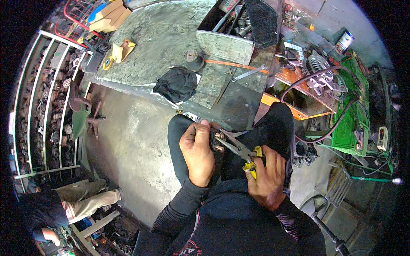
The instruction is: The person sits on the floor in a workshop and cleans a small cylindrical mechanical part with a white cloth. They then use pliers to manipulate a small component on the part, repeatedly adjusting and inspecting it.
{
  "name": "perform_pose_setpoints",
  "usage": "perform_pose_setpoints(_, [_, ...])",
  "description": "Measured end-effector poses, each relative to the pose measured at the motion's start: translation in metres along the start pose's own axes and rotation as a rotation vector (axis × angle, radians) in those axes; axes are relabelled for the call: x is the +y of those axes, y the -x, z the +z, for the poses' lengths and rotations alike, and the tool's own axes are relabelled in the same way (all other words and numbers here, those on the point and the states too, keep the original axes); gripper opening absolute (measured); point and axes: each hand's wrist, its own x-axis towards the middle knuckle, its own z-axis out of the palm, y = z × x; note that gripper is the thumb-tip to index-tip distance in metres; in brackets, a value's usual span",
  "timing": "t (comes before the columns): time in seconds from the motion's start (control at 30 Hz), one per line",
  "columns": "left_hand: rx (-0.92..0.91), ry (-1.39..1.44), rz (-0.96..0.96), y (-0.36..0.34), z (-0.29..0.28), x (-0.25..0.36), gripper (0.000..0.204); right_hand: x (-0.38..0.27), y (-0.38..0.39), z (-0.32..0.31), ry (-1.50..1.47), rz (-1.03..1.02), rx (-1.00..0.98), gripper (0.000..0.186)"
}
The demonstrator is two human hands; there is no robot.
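Observation:
Between my knees, my left hand (198,149) is closed around a small dark part with copper-coloured pieces (220,148); fingers and thumb cover most of it, so its kind is not clear. My right hand (268,177) grips long-nose pliers (238,148) with yellow handles. The pliers' jaws point up and left, with their tips right at the copper-coloured end of the part. Whether the jaws pinch it, I cannot tell.
Ahead stands a worn workbench with a black cloth (176,84), a combination wrench (250,73) and an open toolbox (226,45). An alternator (318,72) and a green crate (348,111) are at right. A metal rack (47,102) stands left; another person (55,205) is at lower left.

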Motion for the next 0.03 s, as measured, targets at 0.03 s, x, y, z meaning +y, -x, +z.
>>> perform_pose_setpoints(0.03, [0.001,-0.015,0.006,0.0007,0.0007,-0.0001,0.029,0.0009,0.0003,-0.0006,0.015,0.001,-0.003,0.041])
